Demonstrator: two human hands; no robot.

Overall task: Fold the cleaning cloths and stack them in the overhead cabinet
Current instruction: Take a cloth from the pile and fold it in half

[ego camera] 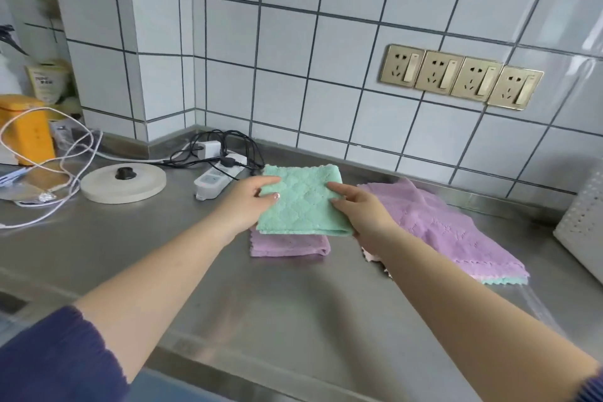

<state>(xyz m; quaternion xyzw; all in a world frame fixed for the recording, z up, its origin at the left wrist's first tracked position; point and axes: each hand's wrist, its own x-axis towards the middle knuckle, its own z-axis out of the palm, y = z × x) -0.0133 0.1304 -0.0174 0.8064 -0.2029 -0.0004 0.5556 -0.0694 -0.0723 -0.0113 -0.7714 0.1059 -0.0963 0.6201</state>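
The left hand (249, 202) pinched the left edge of the folded green cloth (301, 201), thumb on top and fingers curled beneath. The right hand (360, 210) gripped the cloth's right edge, forefinger stretched along the top and the other fingers tucked under it. Between them the green cloth lay over a folded purple cloth (288, 245) on the steel counter (261, 297), about midway between its front edge and the tiled wall; I could not tell whether the two touched.

Just right of the right wrist, a pile of unfolded cloths (450, 232) spread toward the counter's right edge, a purple one on top, with pink and green edges showing under it.

At the right edge stood a white perforated basket (580, 232); its contents were out of sight. Toward the back left corner lay a white power strip (217, 178) with a charger plugged in and black cables tangled beside it, then a round white lid with a black knob (124, 183). Further left were a looped white cable (65, 153) and an orange container (27, 129). Four brass-coloured sockets (460, 77) sat on the wall.
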